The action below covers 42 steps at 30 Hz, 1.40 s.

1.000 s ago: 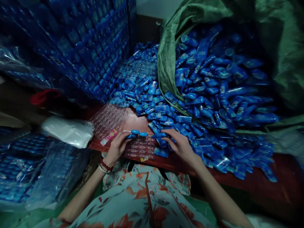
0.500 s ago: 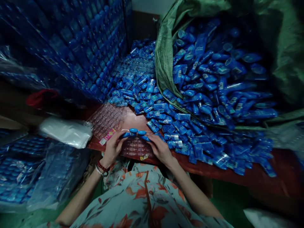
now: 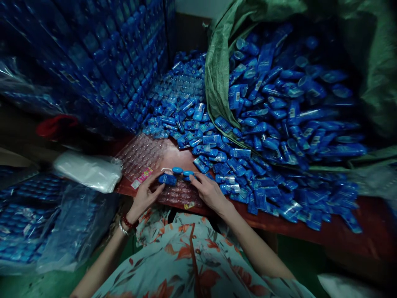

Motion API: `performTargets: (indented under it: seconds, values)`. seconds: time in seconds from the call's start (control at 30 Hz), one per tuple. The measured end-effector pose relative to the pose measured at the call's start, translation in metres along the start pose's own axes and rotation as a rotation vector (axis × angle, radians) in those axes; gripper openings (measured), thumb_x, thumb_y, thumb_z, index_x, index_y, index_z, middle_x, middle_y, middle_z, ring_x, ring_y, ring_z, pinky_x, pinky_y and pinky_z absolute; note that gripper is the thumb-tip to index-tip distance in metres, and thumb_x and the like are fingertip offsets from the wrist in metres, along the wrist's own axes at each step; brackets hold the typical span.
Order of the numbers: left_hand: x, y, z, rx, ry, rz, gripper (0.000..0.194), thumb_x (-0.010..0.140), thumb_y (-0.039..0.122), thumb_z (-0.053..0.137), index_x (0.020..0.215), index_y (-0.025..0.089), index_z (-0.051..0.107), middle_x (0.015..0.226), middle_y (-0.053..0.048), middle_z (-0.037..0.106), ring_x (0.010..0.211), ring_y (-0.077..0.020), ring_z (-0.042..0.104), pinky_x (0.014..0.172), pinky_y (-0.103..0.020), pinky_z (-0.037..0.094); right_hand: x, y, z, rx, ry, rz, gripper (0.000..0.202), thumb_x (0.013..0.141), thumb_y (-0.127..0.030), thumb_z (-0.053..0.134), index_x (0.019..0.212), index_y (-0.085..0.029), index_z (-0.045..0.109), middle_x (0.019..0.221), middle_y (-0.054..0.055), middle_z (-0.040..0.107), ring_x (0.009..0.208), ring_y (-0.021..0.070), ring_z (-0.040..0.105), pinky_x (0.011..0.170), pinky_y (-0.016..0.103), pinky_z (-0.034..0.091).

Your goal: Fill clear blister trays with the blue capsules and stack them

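Observation:
My left hand (image 3: 145, 198) is closed, with thumb and fingertips gripping a small blue packet (image 3: 168, 179) by its edge. At the near table edge, my right hand (image 3: 210, 191) pinches a small glossy blue oval piece (image 3: 187, 173) at its fingertips. A second blue oval piece (image 3: 177, 170) lies between the hands, end to end with the first. Beneath them is a clear plastic tray (image 3: 178, 194) with rows of moulded hollows and a yellow label (image 3: 189, 205). What the right hand's curled fingers cover is hidden.
Loose blue packets (image 3: 238, 167) spread rightwards from a green woven sack (image 3: 217, 78) full of more. Stacked blue goods (image 3: 124, 54) rise at left. Another clear tray (image 3: 141, 153), a pink label (image 3: 142, 178) and white plastic bags (image 3: 88, 170) lie left of the hands.
My left hand has tilted, and the blue packet in it now shows its flat face. My right fingers have shifted up onto the right oval piece. The whole view has moved slightly.

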State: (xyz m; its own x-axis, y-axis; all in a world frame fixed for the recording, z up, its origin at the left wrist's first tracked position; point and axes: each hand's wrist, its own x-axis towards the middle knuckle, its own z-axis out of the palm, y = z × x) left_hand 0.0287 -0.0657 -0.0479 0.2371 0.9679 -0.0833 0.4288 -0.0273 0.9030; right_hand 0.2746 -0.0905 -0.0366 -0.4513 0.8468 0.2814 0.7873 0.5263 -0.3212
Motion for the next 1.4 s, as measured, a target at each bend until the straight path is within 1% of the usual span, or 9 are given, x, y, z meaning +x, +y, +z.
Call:
performTargets:
  seconds: [0.13,0.27,0.47,0.63,0.8,1.0,1.1,1.2,1.4]
  values:
    - [-0.003,0.003,0.004,0.069,0.045,0.112,0.027,0.083,0.034,0.057,0.105,0.018,0.062,0.103,-0.007,0.065,0.097,-0.0194,0.061,0.089,-0.036,0.049,-0.003,0.0,0.002,-0.005,-0.006,0.003,0.037,0.089,-0.005,0.031,0.116,-0.016,0.054,0.107,0.013,0.059,0.098,0.019,0.059,0.078,0.031,0.053]
    - [-0.005,0.011,0.006,0.201,0.052,0.376,0.034,0.089,0.019,0.046,0.123,0.02,0.049,0.112,-0.009,0.061,0.103,-0.0176,0.058,0.089,-0.035,0.049,-0.005,0.002,0.004,0.012,0.002,-0.014,0.037,0.089,-0.006,0.031,0.118,-0.015,0.053,0.109,0.014,0.058,0.101,0.0191,0.057,0.081,0.031,0.052]
    - [0.002,0.016,0.0,0.495,-0.144,0.637,0.039,0.092,0.012,0.036,0.13,0.019,0.043,0.117,-0.012,0.057,0.112,-0.0193,0.053,0.093,-0.036,0.049,0.003,0.004,-0.004,-0.054,-0.062,-0.058,0.035,0.092,-0.009,0.031,0.117,-0.015,0.054,0.105,0.013,0.058,0.097,0.0176,0.057,0.077,0.029,0.05]
    - [0.009,0.019,-0.003,0.648,-0.221,0.751,0.042,0.091,0.01,0.035,0.133,0.017,0.038,0.118,-0.013,0.056,0.117,-0.0212,0.049,0.094,-0.04,0.049,0.012,-0.008,-0.005,-0.196,-0.112,-0.072,0.029,0.092,-0.013,0.038,0.114,-0.015,0.057,0.089,0.01,0.059,0.082,0.0172,0.056,0.07,0.028,0.047]
    - [0.014,0.023,0.005,0.794,-0.29,0.805,0.041,0.088,0.01,0.039,0.129,0.011,0.042,0.111,-0.015,0.058,0.109,-0.0237,0.052,0.09,-0.042,0.05,0.016,-0.022,0.005,-0.291,-0.03,-0.018,0.029,0.092,-0.015,0.041,0.115,-0.016,0.058,0.083,0.009,0.059,0.081,0.0181,0.054,0.07,0.029,0.044]
    - [0.029,0.016,0.013,0.738,-0.129,0.798,0.044,0.09,0.011,0.034,0.133,0.019,0.039,0.12,-0.013,0.051,0.111,-0.0221,0.049,0.086,-0.038,0.05,0.01,-0.017,0.017,-0.212,0.106,0.104,0.039,0.091,-0.01,0.038,0.125,-0.021,0.054,0.102,0.011,0.06,0.095,0.019,0.055,0.076,0.03,0.044]
    - [0.024,0.014,0.017,0.716,0.049,0.804,0.045,0.09,0.012,0.039,0.133,0.024,0.041,0.12,-0.013,0.049,0.109,-0.0229,0.05,0.084,-0.038,0.048,-0.013,-0.003,0.005,-0.062,0.231,0.25,0.041,0.09,-0.009,0.038,0.125,-0.021,0.053,0.112,0.01,0.058,0.099,0.0176,0.055,0.079,0.029,0.044]
    - [0.011,0.024,0.033,0.653,0.145,0.834,0.044,0.087,0.011,0.044,0.13,0.02,0.045,0.113,-0.013,0.053,0.105,-0.0234,0.051,0.086,-0.038,0.046,-0.046,0.009,-0.019,0.039,0.318,0.473,0.031,0.09,-0.013,0.041,0.112,-0.021,0.062,0.094,0.007,0.062,0.086,0.0166,0.057,0.076,0.029,0.046]
    - [0.018,0.076,0.108,0.764,-0.377,0.79,0.029,0.087,0.01,0.042,0.113,0.008,0.054,0.11,-0.014,0.058,0.097,-0.0228,0.052,0.08,-0.035,0.047,-0.082,-0.005,-0.035,-0.102,-0.095,0.526,0.022,0.09,-0.023,0.046,0.105,-0.02,0.062,0.091,0.008,0.062,0.083,0.0211,0.055,0.071,0.033,0.045]
